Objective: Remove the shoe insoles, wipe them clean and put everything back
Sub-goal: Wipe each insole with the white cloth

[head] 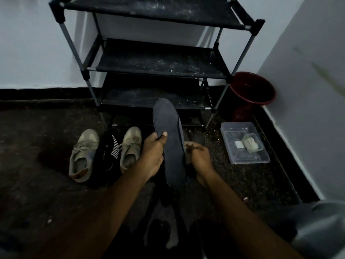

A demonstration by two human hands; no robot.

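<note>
Dark insole (170, 146) — held up, toe toward shoe rack (160, 61); left hand (153, 154) grips its edge, thumb on top; right hand (198, 156) curled at the other edge — grasp cannot be told.

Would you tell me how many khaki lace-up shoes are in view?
2: one khaki lace-up shoe far left on the floor, the other beside the left hand; others may be hidden.

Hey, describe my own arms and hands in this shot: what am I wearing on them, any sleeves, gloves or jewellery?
The left forearm and right forearm are bare to the frame edge, with no sleeves showing. The left hand and right hand wear no gloves. No watch, bracelet or ring is visible, though the light is dim.
</note>
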